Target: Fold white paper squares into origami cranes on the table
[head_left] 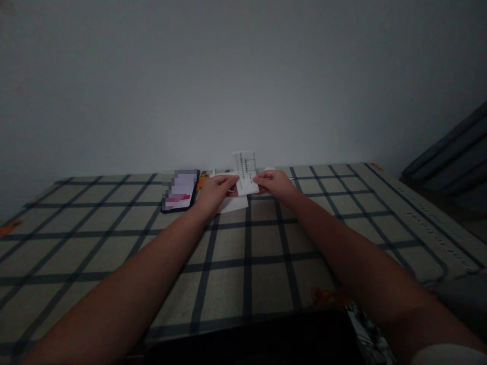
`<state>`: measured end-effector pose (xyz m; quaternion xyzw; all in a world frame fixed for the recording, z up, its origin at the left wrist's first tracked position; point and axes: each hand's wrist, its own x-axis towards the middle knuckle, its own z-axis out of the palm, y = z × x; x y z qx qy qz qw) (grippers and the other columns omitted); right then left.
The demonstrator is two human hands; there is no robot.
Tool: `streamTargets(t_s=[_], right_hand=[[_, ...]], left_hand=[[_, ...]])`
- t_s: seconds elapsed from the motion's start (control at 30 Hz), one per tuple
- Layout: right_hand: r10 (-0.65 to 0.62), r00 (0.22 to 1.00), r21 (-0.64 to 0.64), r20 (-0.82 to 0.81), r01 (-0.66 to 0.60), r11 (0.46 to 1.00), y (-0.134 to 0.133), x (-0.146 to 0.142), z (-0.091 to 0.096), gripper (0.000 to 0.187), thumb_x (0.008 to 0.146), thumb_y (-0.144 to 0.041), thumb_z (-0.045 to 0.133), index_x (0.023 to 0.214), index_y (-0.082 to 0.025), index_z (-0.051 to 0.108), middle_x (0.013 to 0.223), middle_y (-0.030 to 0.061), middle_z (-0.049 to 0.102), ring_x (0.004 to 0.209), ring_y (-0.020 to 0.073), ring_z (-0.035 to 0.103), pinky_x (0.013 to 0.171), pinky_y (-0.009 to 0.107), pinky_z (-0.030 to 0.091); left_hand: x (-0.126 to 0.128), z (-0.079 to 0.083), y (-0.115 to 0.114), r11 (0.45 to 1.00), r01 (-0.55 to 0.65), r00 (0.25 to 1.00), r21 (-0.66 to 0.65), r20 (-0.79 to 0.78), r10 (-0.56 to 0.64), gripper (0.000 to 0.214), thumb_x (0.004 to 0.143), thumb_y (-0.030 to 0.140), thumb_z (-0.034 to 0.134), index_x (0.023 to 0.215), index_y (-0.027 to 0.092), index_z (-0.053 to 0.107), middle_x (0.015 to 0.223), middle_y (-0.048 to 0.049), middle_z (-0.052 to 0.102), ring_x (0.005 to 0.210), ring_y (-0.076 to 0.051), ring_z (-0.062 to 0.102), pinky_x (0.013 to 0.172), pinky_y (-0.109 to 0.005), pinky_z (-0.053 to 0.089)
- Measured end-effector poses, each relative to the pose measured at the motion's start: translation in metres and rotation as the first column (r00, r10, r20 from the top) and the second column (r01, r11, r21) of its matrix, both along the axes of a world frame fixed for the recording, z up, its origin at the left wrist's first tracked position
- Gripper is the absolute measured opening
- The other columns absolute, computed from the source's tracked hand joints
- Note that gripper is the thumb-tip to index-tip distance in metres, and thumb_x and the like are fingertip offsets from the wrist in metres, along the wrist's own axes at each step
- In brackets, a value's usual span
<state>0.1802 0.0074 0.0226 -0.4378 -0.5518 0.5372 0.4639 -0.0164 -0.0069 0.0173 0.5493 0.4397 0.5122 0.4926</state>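
A folded sheet of printed paper is held up between my two hands, over the far part of the table. My left hand pinches its left edge, thumb on top. On the opposite edge, the thumb and fingers of my right hand are closed. The dark print on the paper is too small to read. Beneath my left hand lies a white sheet on the cloth, partly covered by the hand. Something white shows just behind my right hand, mostly hidden.
A phone with a lit, blurred screen lies left of my left hand. A checked cloth covers the table, which meets a plain wall at the back. Dark slatted furniture stands at the right. A black object fills the near edge.
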Motion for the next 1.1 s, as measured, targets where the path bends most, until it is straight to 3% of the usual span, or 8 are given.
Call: streamTargets(t_s=[0.17,0.33,0.53,0.67,0.77,0.93,1.1], right_hand=[[0.022,1.000,-0.003,0.002,-0.022,1.000,0.001,0.001,-0.001,0.003,0.081,-0.015,0.069,0.078,-0.015,0.070,0.073,0.0028,0.071,0.063,0.0094,0.064,0.067,0.024,0.058],[0.066,0.998,-0.064,-0.022,-0.067,0.996,-0.002,-0.002,0.001,0.006,0.085,-0.017,0.066,0.083,-0.015,0.071,0.079,0.0050,0.073,0.063,0.0097,0.066,0.065,0.024,0.059],[0.069,0.992,0.038,0.108,-0.074,0.997,-0.001,0.002,0.000,0.005,0.082,-0.017,0.068,0.077,-0.015,0.068,0.069,0.0027,0.070,0.056,0.0082,0.061,0.055,0.020,0.054],[0.131,0.981,0.046,0.143,-0.139,0.989,-0.003,0.001,-0.002,0.007,0.081,-0.019,0.069,0.076,-0.015,0.068,0.068,0.0030,0.069,0.057,0.0087,0.062,0.056,0.021,0.053],[0.161,0.977,0.024,0.138,-0.166,0.986,-0.005,-0.001,-0.001,0.007,0.081,-0.021,0.070,0.079,-0.014,0.069,0.068,0.0033,0.069,0.058,0.0094,0.063,0.058,0.022,0.054],[0.210,0.974,-0.032,0.085,-0.208,0.978,-0.008,-0.003,0.001,0.009,0.083,-0.021,0.069,0.078,-0.014,0.068,0.067,0.0033,0.069,0.061,0.0099,0.064,0.063,0.023,0.056],[0.241,0.957,0.024,0.164,-0.248,0.968,-0.009,0.000,0.002,0.013,0.083,-0.023,0.068,0.073,-0.014,0.065,0.063,0.0012,0.066,0.056,0.0091,0.061,0.057,0.021,0.051]], left_hand=[[-0.001,-0.003,0.003,1.000,0.006,0.999,-0.012,-0.041,-0.006,0.032,0.065,0.044,0.082,0.070,0.014,0.072,0.068,-0.0024,0.066,0.059,-0.011,0.059,0.060,-0.023,0.051],[-0.002,-0.002,0.003,0.999,-0.048,0.998,0.015,-0.031,0.048,0.033,0.067,0.045,0.079,0.075,0.014,0.073,0.068,-0.0032,0.067,0.060,-0.011,0.060,0.062,-0.024,0.052],[0.000,-0.002,0.002,0.997,0.028,0.996,-0.072,0.084,-0.022,0.027,0.065,0.036,0.079,0.070,0.012,0.069,0.071,-0.0071,0.070,0.063,-0.015,0.064,0.061,-0.027,0.054],[0.002,-0.007,0.002,0.992,0.055,0.997,-0.113,0.063,-0.048,0.034,0.066,0.037,0.080,0.085,0.011,0.073,0.090,-0.0136,0.074,0.072,-0.019,0.069,0.065,-0.031,0.055],[0.001,-0.010,0.002,0.997,0.028,0.999,-0.071,0.047,-0.025,0.040,0.066,0.042,0.081,0.091,0.012,0.074,0.096,-0.0149,0.075,0.079,-0.022,0.071,0.073,-0.035,0.056],[0.004,-0.007,0.000,0.997,-0.075,0.987,-0.035,0.137,0.079,0.039,0.063,0.041,0.083,0.088,0.012,0.072,0.097,-0.0127,0.075,0.082,-0.023,0.071,0.076,-0.035,0.055],[0.010,0.001,-0.006,0.994,-0.054,0.960,-0.097,0.267,0.078,0.036,0.062,0.031,0.083,0.089,0.013,0.068,0.091,-0.0095,0.074,0.075,-0.020,0.070,0.071,-0.034,0.057]])
